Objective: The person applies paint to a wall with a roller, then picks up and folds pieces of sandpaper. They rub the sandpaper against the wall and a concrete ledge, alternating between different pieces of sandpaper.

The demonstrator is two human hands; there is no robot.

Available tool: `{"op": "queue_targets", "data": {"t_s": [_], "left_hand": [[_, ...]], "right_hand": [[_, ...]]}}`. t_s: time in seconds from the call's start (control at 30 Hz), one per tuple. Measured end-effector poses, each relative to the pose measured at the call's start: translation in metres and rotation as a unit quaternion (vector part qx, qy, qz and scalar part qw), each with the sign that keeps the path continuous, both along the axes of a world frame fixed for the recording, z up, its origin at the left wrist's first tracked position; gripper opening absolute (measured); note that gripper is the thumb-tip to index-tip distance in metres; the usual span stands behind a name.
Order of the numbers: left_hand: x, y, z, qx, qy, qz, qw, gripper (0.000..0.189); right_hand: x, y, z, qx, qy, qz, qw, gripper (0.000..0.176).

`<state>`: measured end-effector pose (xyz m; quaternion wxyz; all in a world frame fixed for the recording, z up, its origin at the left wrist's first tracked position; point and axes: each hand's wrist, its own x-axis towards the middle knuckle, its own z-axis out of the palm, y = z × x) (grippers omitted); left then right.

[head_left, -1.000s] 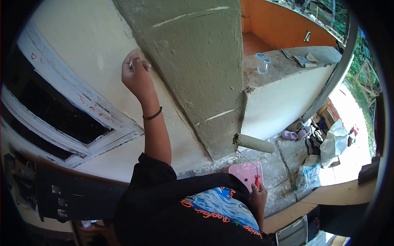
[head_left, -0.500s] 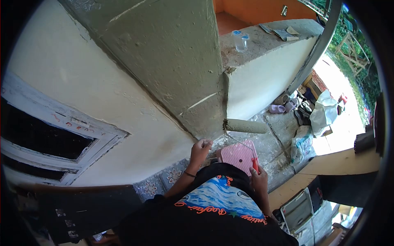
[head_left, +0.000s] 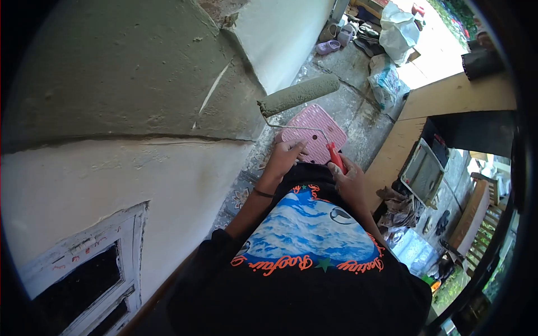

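My right hand [head_left: 348, 178] is closed round the red handle of a paint roller [head_left: 300, 95]. The roller's sleeve, coated in grey-green, is raised in front of the wall corner, above a pink plastic stool [head_left: 316, 131] in the view. Near the stool's left edge is my left hand [head_left: 288, 157], its fingers partly spread and nothing visible in them. The grey-green painted pillar [head_left: 140, 73] stands to the left of the roller, with a pale streak near its lower end.
Shoes [head_left: 329, 47] and plastic bags [head_left: 386, 81] lie on the floor beyond the stool. At the right are a wooden board [head_left: 386, 162] and a paint tray [head_left: 423, 171]. A white window frame [head_left: 134, 246] is at lower left.
The view has turned to the right and down. The roller now slants up to the right and looks closer. My left hand has moved nearer to the roller's handle, and its fingers have opened.
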<state>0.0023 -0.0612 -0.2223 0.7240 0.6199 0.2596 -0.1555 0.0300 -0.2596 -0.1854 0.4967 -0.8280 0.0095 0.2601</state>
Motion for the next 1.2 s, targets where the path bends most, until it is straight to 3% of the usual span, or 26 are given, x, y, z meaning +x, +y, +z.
{"op": "queue_targets", "data": {"t_s": [0.03, 0.13, 0.2, 0.33, 0.9, 1.07, 1.2], "left_hand": [[0.003, -0.004, -0.001, -0.044, 0.015, 0.001, 0.999, 0.043], [0.009, -0.015, -0.005, -0.133, 0.038, 0.009, 0.99, 0.041], [0.012, -0.023, -0.011, -0.223, 0.048, 0.066, 0.971, 0.039], [0.014, -0.04, -0.019, -0.249, 0.067, 0.068, 0.964, 0.036], [0.056, -0.16, -0.022, -0.21, 0.059, 0.164, 0.962, 0.014], [0.081, -0.193, -0.019, -0.08, 0.032, 0.142, 0.986, 0.016], [0.097, -0.216, -0.025, -0.06, 0.018, 0.094, 0.994, 0.02]], "right_hand": [[-0.002, -0.002, -0.002, -0.022, -0.053, 0.013, 0.998, 0.043], [-0.002, 0.001, 0.021, -0.068, -0.083, 0.018, 0.994, 0.045], [-0.006, -0.004, 0.013, -0.065, -0.073, -0.001, 0.995, 0.044], [-0.008, -0.011, 0.013, -0.086, -0.054, 0.019, 0.995, 0.042], [0.066, -0.119, -0.008, -0.087, -0.097, 0.156, 0.979, 0.041], [0.093, -0.151, -0.013, -0.105, -0.076, 0.2, 0.971, 0.044], [0.1, -0.184, -0.03, -0.063, -0.037, 0.138, 0.988, 0.041]]}}
